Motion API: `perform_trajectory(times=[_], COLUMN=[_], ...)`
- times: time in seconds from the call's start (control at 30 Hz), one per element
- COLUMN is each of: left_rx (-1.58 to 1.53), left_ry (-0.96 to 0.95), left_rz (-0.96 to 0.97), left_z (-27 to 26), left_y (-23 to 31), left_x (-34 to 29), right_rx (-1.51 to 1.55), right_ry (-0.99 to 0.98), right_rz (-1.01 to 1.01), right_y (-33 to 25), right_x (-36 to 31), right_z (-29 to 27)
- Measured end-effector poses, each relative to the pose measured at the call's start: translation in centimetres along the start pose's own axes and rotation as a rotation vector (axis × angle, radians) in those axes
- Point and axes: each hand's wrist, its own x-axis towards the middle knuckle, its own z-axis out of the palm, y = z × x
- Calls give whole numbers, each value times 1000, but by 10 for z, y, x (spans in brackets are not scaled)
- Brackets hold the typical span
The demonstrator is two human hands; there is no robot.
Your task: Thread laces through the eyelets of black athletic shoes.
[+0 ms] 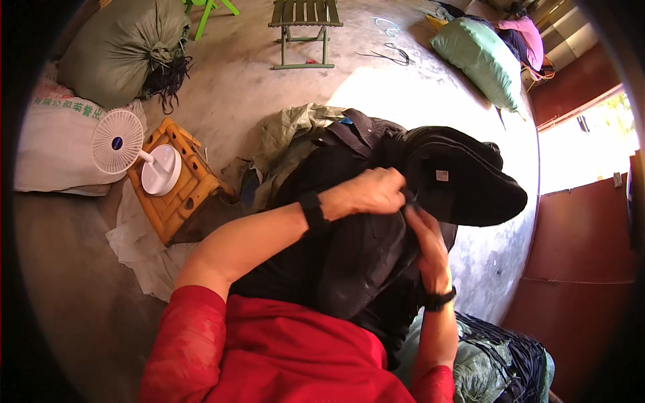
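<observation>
A dark cloth piece (366, 262), black to dark grey, lies across my lap. My left hand (376, 191) is closed on its upper edge, knuckles up. Close beside it, my right hand (427, 236) pinches the same edge between thumb and fingers; the fingertips are partly hidden. Just beyond my hands rests a thick stack of black, rounded cloth items (480, 176) with curved layered edges. A small pale label (442, 176) shows on the stack's inner side. Dark straps (356, 131) and a crumpled olive-beige cloth (295, 127) lie behind the piece.
On my left, a white fan (161, 170) stands on a bamboo stool (191, 195), near bulging sacks (111, 54). A folding stool (306, 30) stands ahead. Dark cords fill a bag (500, 363) at lower right. Far right, a person (527, 40) sits behind a pale green sack (480, 59).
</observation>
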Motion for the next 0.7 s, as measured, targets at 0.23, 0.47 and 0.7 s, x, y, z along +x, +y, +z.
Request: perform_trajectory(times=[0.23,0.47,0.7], left_rx=[-800,-422,-63], left_ry=[157,261,-272], left_rz=[-148,-156,-242], left_z=[-36,-8,20], left_y=[-34,-66,-51], left_x=[-19,-66,-58], right_rx=[99,-137,-393], right_ry=[-53,-138,-148], right_rz=[28,61,17], right_y=[84,103,95], right_x=[59,31,40], right_z=[-122,-124,-111])
